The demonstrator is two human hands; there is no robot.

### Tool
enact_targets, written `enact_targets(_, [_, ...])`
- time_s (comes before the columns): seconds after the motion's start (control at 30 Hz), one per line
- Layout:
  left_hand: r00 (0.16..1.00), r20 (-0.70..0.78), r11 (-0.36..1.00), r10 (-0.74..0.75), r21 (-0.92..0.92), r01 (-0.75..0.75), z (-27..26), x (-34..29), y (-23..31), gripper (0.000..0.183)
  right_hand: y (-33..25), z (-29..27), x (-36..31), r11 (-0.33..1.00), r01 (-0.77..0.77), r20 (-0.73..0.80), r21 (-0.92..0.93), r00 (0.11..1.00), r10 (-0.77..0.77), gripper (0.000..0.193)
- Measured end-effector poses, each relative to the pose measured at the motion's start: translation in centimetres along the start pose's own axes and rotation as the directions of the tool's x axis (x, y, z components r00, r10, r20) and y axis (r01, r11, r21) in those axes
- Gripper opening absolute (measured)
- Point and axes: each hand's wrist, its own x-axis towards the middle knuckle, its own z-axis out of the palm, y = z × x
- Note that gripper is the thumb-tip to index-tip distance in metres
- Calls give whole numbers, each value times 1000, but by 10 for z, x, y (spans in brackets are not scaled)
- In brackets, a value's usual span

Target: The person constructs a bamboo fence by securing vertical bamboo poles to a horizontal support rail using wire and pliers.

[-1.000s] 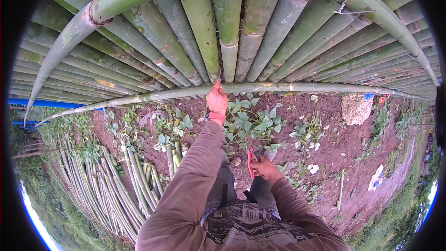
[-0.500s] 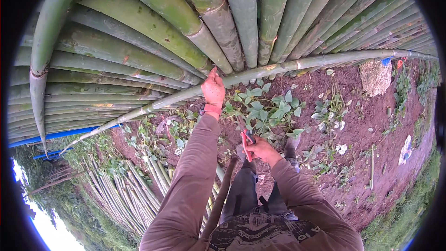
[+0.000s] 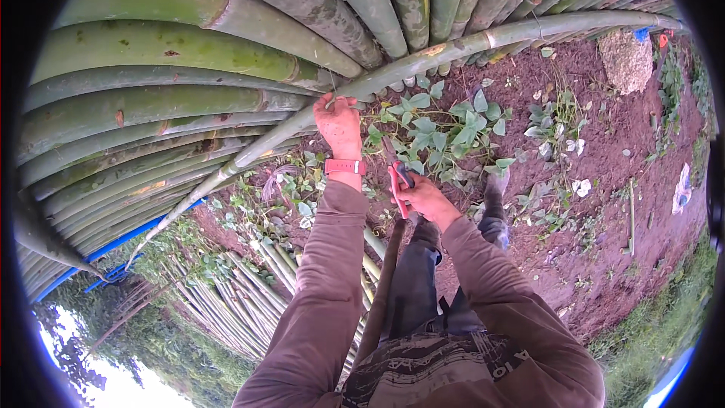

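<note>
My left hand (image 3: 337, 122) is raised and grips a long thin green bamboo pole (image 3: 453, 49) that runs across in front of a stack of thicker bamboo poles (image 3: 189, 83). A red band sits on that wrist. My right hand (image 3: 423, 195) is lower, near my knee, closed on a red-handled cutting tool (image 3: 398, 181) whose blade points up. Green leafy plants (image 3: 438, 125) grow on the red-brown soil just beyond both hands.
A bundle of thin cut bamboo stalks (image 3: 249, 295) lies on the ground at lower left. A blue pipe (image 3: 113, 245) runs under the stacked poles. A pale rock (image 3: 625, 60) sits at upper right, and grass (image 3: 649, 325) edges the soil on the right.
The view has swung so the stacked poles fill more of the left. My left hand still grips the thin pole; my right hand with the tool has risen slightly.
</note>
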Motion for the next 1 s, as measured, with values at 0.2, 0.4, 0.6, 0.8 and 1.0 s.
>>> enact_targets(0.2, [945, 96, 936, -314, 199, 291, -19, -4, 24, 17, 18, -9, 5, 982, 126, -31, -138, 991, -131, 46])
enact_targets(0.4, [931, 101, 931, -351, 146, 335, -19, 21, 28, 15, 33, -4, 6, 996, 6, -20, -89, 1000, -8, 52])
enact_targets(0.6, [954, 112, 956, -280, 130, 265, -9, 25, 25, 15, 21, 2, -1, 999, -42, 7, -10, 999, 42, 41])
enact_targets(0.8, [965, 110, 963, -239, 152, 221, -3, 30, 33, 12, 14, -4, 5, 998, -30, -3, -59, 1000, 30, 38])
enact_targets(1.0, [944, 109, 948, -312, 105, 301, -3, 34, 45, 9, 1, -7, 20, 999, 14, -24, -46, 1000, -15, 40])
